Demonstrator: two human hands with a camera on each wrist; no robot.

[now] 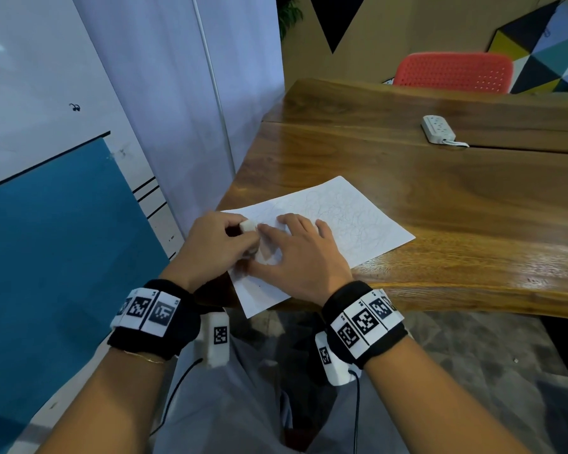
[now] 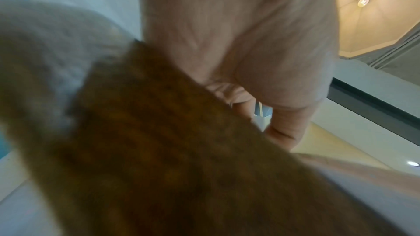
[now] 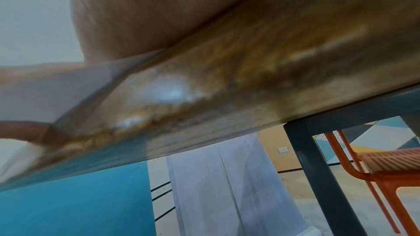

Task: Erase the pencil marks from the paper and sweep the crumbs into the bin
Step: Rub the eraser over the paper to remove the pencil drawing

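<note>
Nearest are the two wrists at the surface [image 1: 440, 191] edge. The left hand [image 1: 210, 244] pinches a white eraser [image 1: 247, 225] at the near-left of the paper [image 1: 341, 217]; the right hand [image 1: 295, 253] lies flat with fingers spread, pinning the sheet just beside it. Faint scribbles, hard to make out, run away to the far right along the sheet's long axis, so the left grip is nearer. No bin shows.

My head camera looks down from above at my table [image 1: 440, 198], which fills the right of the frame. My left wrist camera sits very close to the table edge [image 2: 181, 150], looking up. My right wrist camera peeks up under the table [image 3: 227, 78]. All three show it.
</note>
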